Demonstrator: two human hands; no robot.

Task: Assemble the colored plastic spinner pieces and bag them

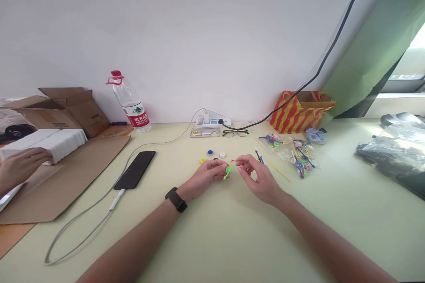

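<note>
Between the thumb and fingers of my left hand (209,174) is a small bright green plastic piece (227,172) with a rounded top and a thin stem. My right hand (260,179) is just to its right, fingers bent and thumb apart from them, with nothing visible in its grasp. A thin red plastic piece (233,160) shows behind the right fingertips, partly hidden by them. Beyond my hands lie small round discs: a blue one (210,152), a white one (222,155) and a yellow one (202,160). A dark one is mostly covered by my left hand.
Right of my hands lie a yellow stick (279,171) and bagged colourful parts (302,159). Glasses (235,133) and a power strip (212,121) are at the back. Leftward are a phone (135,170), its cable, a water bottle (134,106) and another person's hand (25,163) on white cards.
</note>
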